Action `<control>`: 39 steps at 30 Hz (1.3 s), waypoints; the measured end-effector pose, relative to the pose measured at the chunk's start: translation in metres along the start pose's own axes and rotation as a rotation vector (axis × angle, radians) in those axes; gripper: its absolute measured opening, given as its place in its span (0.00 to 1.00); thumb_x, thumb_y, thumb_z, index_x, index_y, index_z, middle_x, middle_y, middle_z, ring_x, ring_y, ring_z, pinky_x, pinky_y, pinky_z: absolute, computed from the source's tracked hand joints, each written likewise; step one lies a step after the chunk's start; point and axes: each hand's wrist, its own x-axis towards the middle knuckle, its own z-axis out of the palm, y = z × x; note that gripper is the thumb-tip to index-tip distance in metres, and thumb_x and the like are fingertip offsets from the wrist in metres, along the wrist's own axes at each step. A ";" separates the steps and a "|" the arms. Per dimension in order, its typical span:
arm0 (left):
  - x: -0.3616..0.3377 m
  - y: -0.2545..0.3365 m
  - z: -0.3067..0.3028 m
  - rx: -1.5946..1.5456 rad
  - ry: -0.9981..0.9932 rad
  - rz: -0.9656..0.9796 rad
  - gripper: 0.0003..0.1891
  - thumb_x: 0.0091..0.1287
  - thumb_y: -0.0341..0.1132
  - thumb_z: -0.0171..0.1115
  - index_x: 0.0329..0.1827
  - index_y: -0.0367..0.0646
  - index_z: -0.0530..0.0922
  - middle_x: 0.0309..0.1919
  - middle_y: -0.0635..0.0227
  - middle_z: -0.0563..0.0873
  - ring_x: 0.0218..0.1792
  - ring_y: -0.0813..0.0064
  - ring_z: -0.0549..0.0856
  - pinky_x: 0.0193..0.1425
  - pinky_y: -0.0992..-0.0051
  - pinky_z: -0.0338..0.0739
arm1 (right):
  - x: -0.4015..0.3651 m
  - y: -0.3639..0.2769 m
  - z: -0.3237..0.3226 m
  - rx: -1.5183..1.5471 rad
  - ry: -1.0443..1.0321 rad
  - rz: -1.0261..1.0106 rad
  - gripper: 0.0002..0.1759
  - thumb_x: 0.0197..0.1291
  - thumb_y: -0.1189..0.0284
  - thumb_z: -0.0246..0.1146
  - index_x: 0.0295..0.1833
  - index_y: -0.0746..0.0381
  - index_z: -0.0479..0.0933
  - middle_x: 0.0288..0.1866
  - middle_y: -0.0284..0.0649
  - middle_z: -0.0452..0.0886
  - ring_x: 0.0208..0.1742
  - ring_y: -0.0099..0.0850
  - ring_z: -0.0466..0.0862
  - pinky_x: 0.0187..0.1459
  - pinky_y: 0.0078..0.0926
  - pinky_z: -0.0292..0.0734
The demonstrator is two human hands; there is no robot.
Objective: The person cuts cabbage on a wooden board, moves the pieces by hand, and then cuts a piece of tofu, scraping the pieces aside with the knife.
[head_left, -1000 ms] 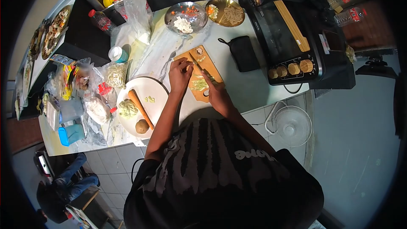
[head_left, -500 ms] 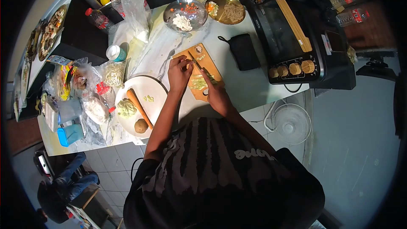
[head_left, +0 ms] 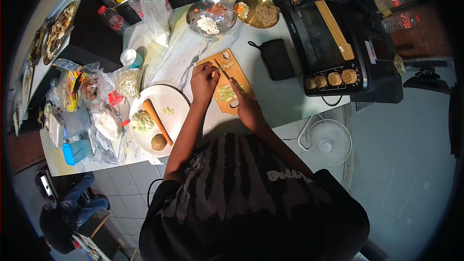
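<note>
A wooden cutting board [head_left: 237, 71] lies on the marble-look counter before me. My right hand [head_left: 249, 108] grips a knife [head_left: 224, 70], its blade pointing away across the board. Beside the blade, on the board's left side, my left hand [head_left: 204, 81] has its fingers curled together; whatever they hold is hidden. Chopped pale-green vegetable [head_left: 225, 93] lies on the board near the knife handle, and small pale pieces sit toward its far end. Left of my left forearm, a white plate [head_left: 181, 111] carries a carrot [head_left: 157, 122], a cabbage piece [head_left: 142, 121], a brown round item [head_left: 158, 142] and small green bits.
At the back stand two metal plates [head_left: 192, 25] of cut food. A black pouch [head_left: 277, 59] and a black oven [head_left: 333, 63] are on the right. Bagged food [head_left: 129, 83], a cup [head_left: 131, 58] and a blue-lidded container [head_left: 77, 152] crowd the left. A seated person [head_left: 65, 217] is lower left.
The whole view has shifted slightly. Both hands, the knife and the food keep nearly the same places on the board.
</note>
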 end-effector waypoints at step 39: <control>-0.004 0.004 0.003 0.047 0.039 0.010 0.07 0.61 0.35 0.73 0.39 0.43 0.91 0.49 0.64 0.89 0.48 0.63 0.84 0.52 0.66 0.81 | 0.003 0.000 -0.001 0.119 -0.135 0.087 0.43 0.69 0.81 0.54 0.85 0.41 0.51 0.66 0.60 0.77 0.51 0.59 0.85 0.49 0.52 0.82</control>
